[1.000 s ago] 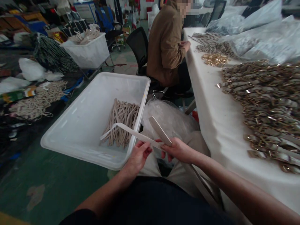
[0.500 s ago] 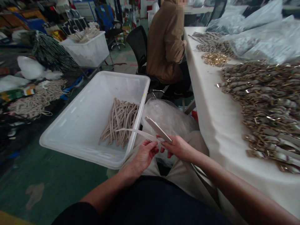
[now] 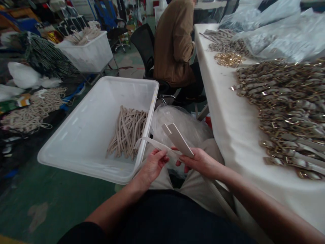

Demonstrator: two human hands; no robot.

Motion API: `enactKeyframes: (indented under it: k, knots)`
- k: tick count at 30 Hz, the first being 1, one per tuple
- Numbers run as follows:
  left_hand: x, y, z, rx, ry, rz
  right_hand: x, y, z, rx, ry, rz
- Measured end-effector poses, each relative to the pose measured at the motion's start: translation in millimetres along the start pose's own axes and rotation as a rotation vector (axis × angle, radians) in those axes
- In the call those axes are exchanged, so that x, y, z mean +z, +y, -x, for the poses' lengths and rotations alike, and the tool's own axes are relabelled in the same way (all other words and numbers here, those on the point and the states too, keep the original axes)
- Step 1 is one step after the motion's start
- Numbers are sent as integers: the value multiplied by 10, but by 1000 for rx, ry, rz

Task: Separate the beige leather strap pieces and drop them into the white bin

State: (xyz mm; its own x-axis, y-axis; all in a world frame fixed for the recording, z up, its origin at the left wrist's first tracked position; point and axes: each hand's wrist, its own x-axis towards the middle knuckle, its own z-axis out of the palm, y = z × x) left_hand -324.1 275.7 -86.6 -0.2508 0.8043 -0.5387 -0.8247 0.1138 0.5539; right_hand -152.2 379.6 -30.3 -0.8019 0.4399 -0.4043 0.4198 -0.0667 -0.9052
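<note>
Your left hand (image 3: 152, 164) is pinched on the thin white strip (image 3: 156, 144), and your right hand (image 3: 200, 162) is closed around the lower end of the flat beige strap (image 3: 179, 139), which sticks up and away from you with its notched tip free; both sit over your lap, just right of the near right corner of the white bin (image 3: 76, 162). The strip's loose end hangs over that bin's right wall, so a sideways tug could, I'd judge, catch it on the rim or drag it against the beige straps (image 3: 128, 132) piled inside. Your hold on the strip is by the fingertips only, and a sharp pull from the right hand might slide it out. Right of the bin, past your knees, the table (image 3: 228, 128) edge runs close by your right forearm; a wide swing of that elbow could knock the buckled pieces (image 3: 286, 112) heaped on it. Just beyond the bin's right wall lies a clear plastic bag (image 3: 182, 125), soft and easily snagged. Behind the bin a seated person (image 3: 174, 44) works at the same table, well apart from you. Your freest room is above your lap and leftward over the bin's open, bare half.
</note>
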Motion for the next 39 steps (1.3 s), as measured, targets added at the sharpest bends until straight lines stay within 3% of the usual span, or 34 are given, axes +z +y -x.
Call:
enactKeyframes:
  k: [3,9,14,15,19,21,25,29,31,33,36,39]
  knots:
    - [-77,128,-66,52,81,21,-49,-32,128,-14,-24,-38]
    - [82,17,-31,-87,-37,-38,-34,40,-70,-25,30,-110]
    - [113,166,63,-136,-20,-23,-221,139,-141,-185,342,-234]
    - [112,201,78,-151,-22,-26,-235,144,-123,-231,340,-215]
    - [187,202,130,-216,-57,-59,-161,120,-63,-511,129,32]
    - [255,141,160,-225,-93,-80,-115,108,-56,-608,110,151]
    - [339,24,234,-226,-130,-126,-105,105,-47,-625,170,227]
    - [249,49,200,-270,-116,-106,-118,38,14,-639,140,200]
    - [117,193,79,-279,-79,-60,-121,-28,71,-612,71,104]
    - [-63,461,-102,-184,83,-29,-129,-94,144,-505,-91,-42]
    - [-348,1028,-361,60,360,-58,-145,-141,242,-257,-417,-223]
    - [-496,1508,-492,370,469,-141,-137,-99,250,-106,-588,-298]
